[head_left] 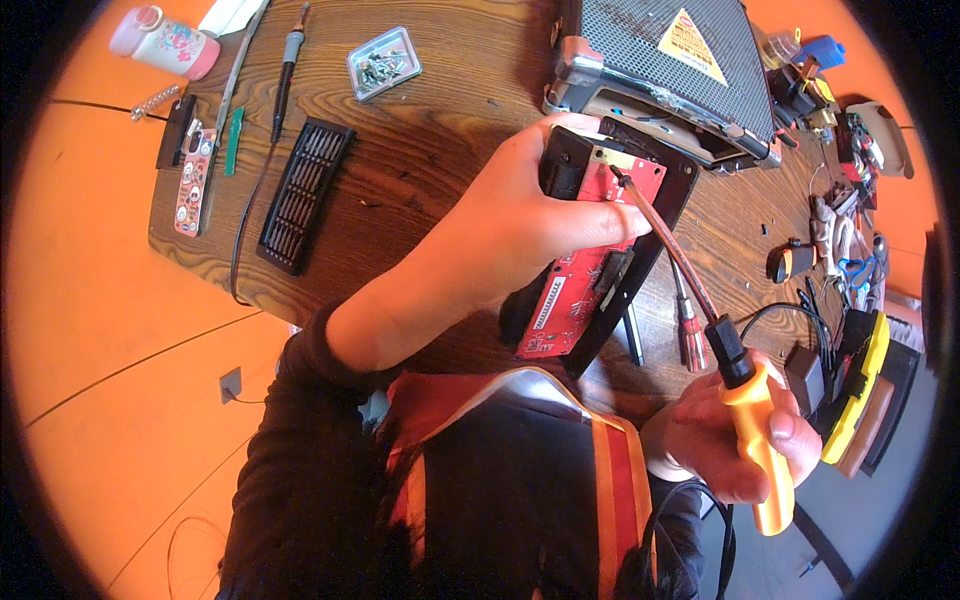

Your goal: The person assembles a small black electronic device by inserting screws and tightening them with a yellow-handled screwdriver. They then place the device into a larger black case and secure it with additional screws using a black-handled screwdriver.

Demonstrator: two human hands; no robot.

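My left hand [520, 215] grips a black housing [660, 190] with a red circuit board [575, 290] set in it, tilted above the wooden table. Its thumb lies across the face of the board; the other fingers are mostly hidden at the far side. In my right hand [720, 440] is a long-shafted screwdriver [755, 420] with an orange handle and a black collar. The screwdriver's tip reaches the far end of the board, by a pale yellowish patch; whether it touches cannot be made out. Under the shaft lies a second screwdriver [690, 330] with a red, clear handle.
Beyond the board stands a metal-edged case [640, 60]. Leftward lie a bit set [305, 195], a soldering iron [290, 70] with its cord, a box of screws [385, 65] and a patterned phone case [195, 180]. Tools and cables crowd the right edge, near a yellow-black case [860, 390].
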